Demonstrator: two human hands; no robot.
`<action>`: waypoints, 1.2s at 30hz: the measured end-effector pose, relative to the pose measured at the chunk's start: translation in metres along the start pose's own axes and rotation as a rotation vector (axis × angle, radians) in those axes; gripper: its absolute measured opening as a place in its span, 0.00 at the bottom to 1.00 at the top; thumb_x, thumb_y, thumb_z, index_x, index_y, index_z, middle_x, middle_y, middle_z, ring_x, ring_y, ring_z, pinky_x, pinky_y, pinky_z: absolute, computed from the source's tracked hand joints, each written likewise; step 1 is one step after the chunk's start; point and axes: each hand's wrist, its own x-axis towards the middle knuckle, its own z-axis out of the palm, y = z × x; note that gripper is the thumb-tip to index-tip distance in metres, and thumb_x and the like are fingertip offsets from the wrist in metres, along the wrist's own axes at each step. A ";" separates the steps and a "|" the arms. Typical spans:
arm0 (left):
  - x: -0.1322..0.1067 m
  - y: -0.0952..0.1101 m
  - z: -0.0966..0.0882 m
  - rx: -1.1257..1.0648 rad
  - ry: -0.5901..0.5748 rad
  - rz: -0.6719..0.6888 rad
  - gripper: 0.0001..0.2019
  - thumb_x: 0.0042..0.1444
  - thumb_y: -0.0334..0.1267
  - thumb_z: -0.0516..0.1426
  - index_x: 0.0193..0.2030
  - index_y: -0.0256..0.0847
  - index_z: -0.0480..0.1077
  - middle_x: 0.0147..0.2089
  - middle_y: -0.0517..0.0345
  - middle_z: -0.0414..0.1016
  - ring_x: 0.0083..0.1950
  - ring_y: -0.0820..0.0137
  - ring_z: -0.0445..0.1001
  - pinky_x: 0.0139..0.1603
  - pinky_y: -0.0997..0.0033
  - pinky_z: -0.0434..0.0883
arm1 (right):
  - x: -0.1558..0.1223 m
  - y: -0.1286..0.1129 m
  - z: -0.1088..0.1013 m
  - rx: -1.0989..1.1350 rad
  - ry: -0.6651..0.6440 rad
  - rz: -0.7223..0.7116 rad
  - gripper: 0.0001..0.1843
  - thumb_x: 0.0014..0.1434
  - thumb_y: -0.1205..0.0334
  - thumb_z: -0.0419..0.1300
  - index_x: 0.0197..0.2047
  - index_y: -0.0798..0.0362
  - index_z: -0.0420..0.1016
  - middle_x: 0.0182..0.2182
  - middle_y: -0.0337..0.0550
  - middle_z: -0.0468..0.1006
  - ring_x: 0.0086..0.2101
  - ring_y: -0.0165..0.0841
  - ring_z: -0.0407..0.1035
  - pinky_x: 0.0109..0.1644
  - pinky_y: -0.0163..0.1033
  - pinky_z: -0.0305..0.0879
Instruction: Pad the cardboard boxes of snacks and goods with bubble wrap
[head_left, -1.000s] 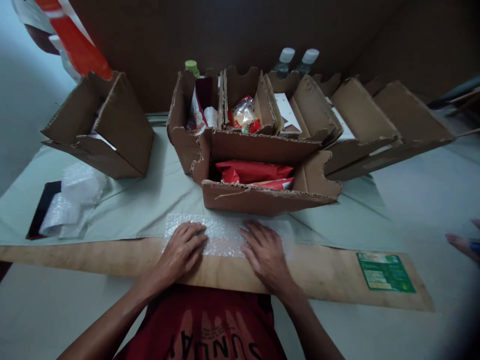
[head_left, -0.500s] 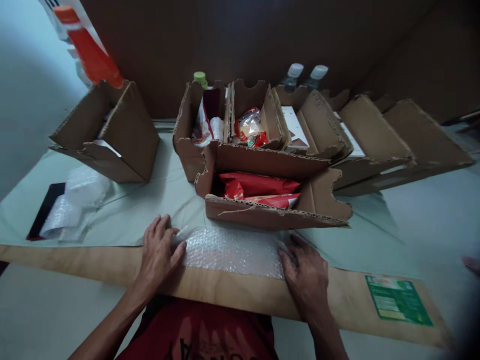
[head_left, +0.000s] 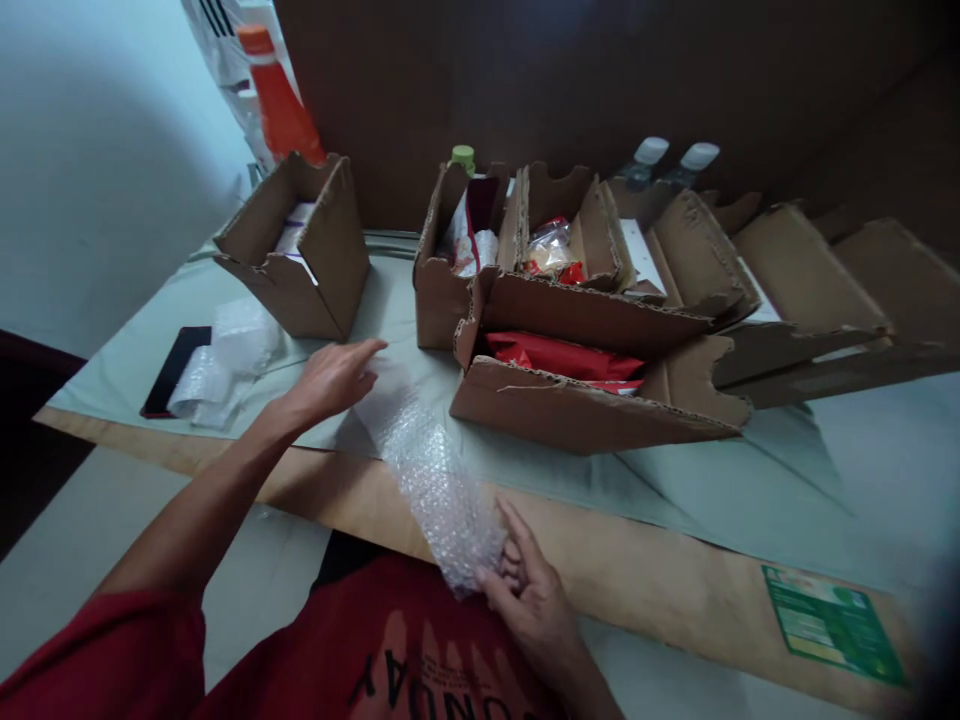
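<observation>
A strip of clear bubble wrap (head_left: 431, 475) slants from the green cloth over the table's front edge towards my body. Its near end is pinched between the thumb and curled fingers of my right hand (head_left: 529, 595), whose index finger stretches out along the side. At the strip's far end is my left hand (head_left: 337, 378), with fingers extended and thumb apart; it seems to hold nothing. Just beyond the strip, a cardboard box (head_left: 592, 415) lies with red packets (head_left: 562, 355) in it.
Several cardboard bins (head_left: 446, 310) line the back, holding packets and white boxes. Another bin (head_left: 322, 270) stands left, before an orange bottle (head_left: 281, 105). Crumpled bubble wrap (head_left: 244, 335) and a dark flat phone-like object (head_left: 176, 370) lie at left. A green label (head_left: 832, 620) sits front right.
The bubble wrap has swung from lying crosswise to slanting towards me. My left hand has moved forward off it, while my right hand has drawn its end nearer my body. The view has shifted left.
</observation>
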 end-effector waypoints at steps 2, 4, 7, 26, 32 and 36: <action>0.036 0.009 0.002 0.059 -0.047 0.115 0.21 0.57 0.28 0.56 0.58 0.40 0.72 0.49 0.48 0.82 0.49 0.57 0.80 0.52 0.58 0.71 | 0.003 -0.003 0.023 -0.009 -0.072 0.002 0.35 0.64 0.56 0.59 0.73 0.48 0.61 0.35 0.40 0.77 0.30 0.29 0.70 0.36 0.35 0.70; 0.059 0.021 0.008 0.065 -0.053 0.161 0.20 0.56 0.27 0.58 0.56 0.39 0.73 0.50 0.46 0.81 0.55 0.54 0.77 0.59 0.53 0.68 | 0.004 -0.008 0.036 -0.072 -0.124 0.001 0.28 0.64 0.57 0.59 0.67 0.48 0.70 0.33 0.38 0.76 0.28 0.28 0.67 0.33 0.34 0.67; 0.047 0.030 0.020 0.018 0.064 0.159 0.25 0.57 0.31 0.60 0.62 0.36 0.69 0.63 0.39 0.73 0.69 0.49 0.66 0.70 0.44 0.58 | 0.005 -0.016 0.044 -0.128 -0.200 -0.011 0.22 0.62 0.58 0.60 0.59 0.49 0.76 0.31 0.37 0.75 0.28 0.28 0.66 0.34 0.34 0.66; -0.118 0.060 0.067 -0.678 0.154 -0.282 0.23 0.59 0.34 0.57 0.62 0.39 0.70 0.34 0.60 0.79 0.32 0.69 0.76 0.37 0.68 0.75 | 0.045 -0.040 0.036 -0.060 0.074 -0.375 0.31 0.71 0.55 0.56 0.73 0.45 0.53 0.51 0.51 0.80 0.43 0.37 0.79 0.44 0.44 0.77; -0.106 0.055 0.080 -0.510 0.170 -0.248 0.28 0.60 0.35 0.59 0.68 0.41 0.64 0.32 0.63 0.76 0.31 0.69 0.74 0.38 0.70 0.74 | 0.069 -0.030 0.036 -1.008 0.062 -0.845 0.20 0.65 0.70 0.58 0.59 0.51 0.75 0.63 0.55 0.74 0.64 0.50 0.64 0.60 0.56 0.66; -0.119 0.057 0.074 -0.452 0.371 -0.164 0.28 0.63 0.38 0.59 0.69 0.41 0.62 0.45 0.52 0.78 0.43 0.63 0.77 0.48 0.63 0.76 | 0.080 -0.027 0.041 -1.107 0.075 -0.911 0.13 0.67 0.71 0.57 0.51 0.53 0.78 0.56 0.51 0.80 0.59 0.46 0.69 0.58 0.52 0.64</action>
